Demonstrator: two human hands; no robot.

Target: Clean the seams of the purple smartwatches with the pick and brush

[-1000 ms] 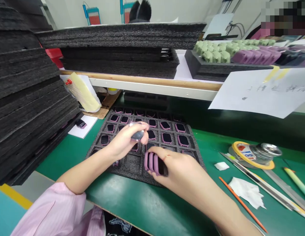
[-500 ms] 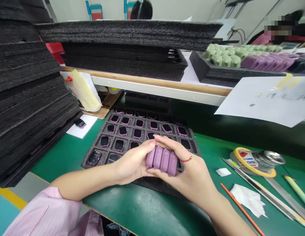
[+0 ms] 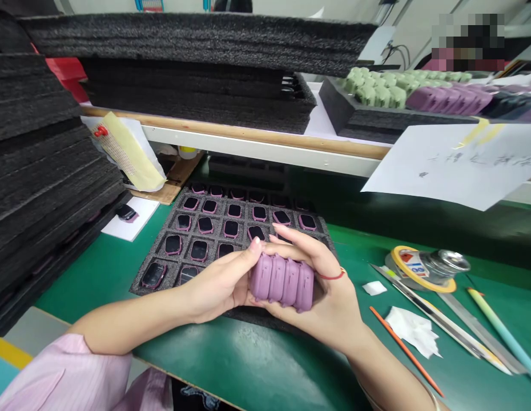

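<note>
Between my two hands is a row of several purple watch cases (image 3: pixel 282 281), pressed side by side with their edges facing up toward me. My left hand (image 3: pixel 225 282) grips the left end of the row, its thumb along the top corner. Around the right end wraps my right hand (image 3: pixel 323 297), its thumb below and its fingers above. Behind and beneath the hands lies a black foam tray (image 3: pixel 163 265) with square pockets. Purple-framed watches with dark screens (image 3: pixel 199 250) sit in the pockets; the hands hide part of the tray.
Stacked black foam sheets (image 3: pixel 43 188) rise at the left. A shelf (image 3: pixel 248 147) crosses above, bearing foam and green cases (image 3: pixel 377 91). One watch (image 3: pixel 126 213) rests on white paper. At right are a glass jar (image 3: pixel 423 265), tweezers (image 3: pixel 437 319), an orange stick (image 3: pixel 405 351) and crumpled tissue (image 3: pixel 413 331).
The row of watch cases has turned a little, so more of their side faces shows. My right fingers have lifted and spread somewhat. The whole view has shifted slightly.
</note>
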